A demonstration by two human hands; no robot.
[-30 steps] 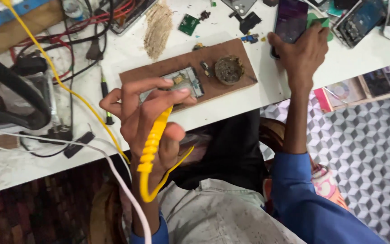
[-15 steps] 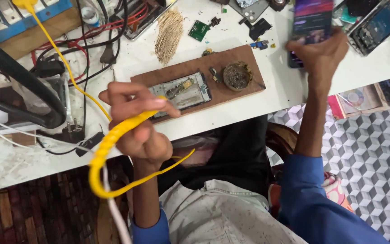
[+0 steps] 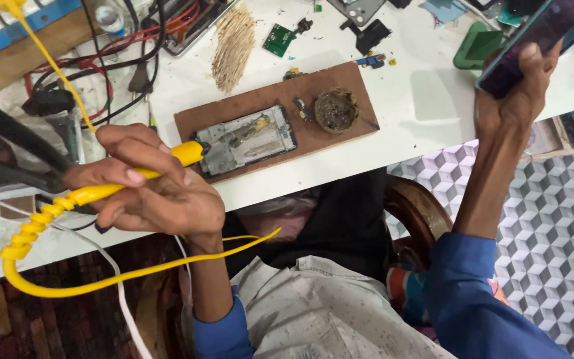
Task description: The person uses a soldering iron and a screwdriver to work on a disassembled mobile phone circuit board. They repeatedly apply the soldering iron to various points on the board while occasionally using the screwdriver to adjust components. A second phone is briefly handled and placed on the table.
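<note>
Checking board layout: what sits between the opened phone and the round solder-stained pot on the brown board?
Head view: one small dark loose part lies between opened phone and pot; otherwise bare brown board.

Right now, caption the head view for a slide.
Left hand gripping yellow soldering iron; right hand raising dark smartphone.

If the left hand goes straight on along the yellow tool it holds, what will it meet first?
The left hand holds the yellow soldering iron pointing right, toward the opened phone on the brown board. That phone would probably come first, though depth is unclear.
</note>
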